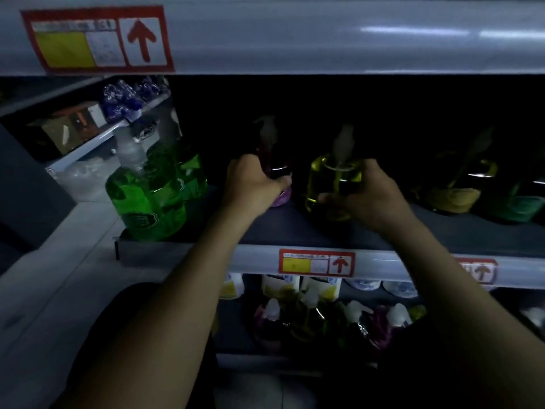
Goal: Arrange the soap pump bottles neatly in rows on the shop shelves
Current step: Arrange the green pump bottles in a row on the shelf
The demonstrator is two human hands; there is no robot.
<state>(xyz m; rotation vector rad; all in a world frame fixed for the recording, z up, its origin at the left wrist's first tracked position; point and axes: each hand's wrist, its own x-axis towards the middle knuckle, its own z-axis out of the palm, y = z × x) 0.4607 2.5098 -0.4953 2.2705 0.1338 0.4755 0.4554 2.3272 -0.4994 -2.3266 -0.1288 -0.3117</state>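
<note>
On the dim middle shelf [295, 228], my left hand [250, 181] grips a dark purple pump bottle [275, 160] around its body; only its white pump and purple base show. My right hand [368, 196] is wrapped round a yellow pump bottle [330, 181] standing just right of the purple one. Both bottles are upright on the shelf. Two green pump bottles [147, 196] stand at the shelf's left end. Farther right, in deep shadow, another yellowish bottle [460, 184] and a green one [522, 205] sit at the back.
The upper shelf's front edge [324, 39] hangs low overhead with a red price tag [97, 39]. The lower shelf holds several purple and yellow pump bottles [324, 320]. Left of the unit lies pale floor [59, 276] and another rack with boxes [73, 125].
</note>
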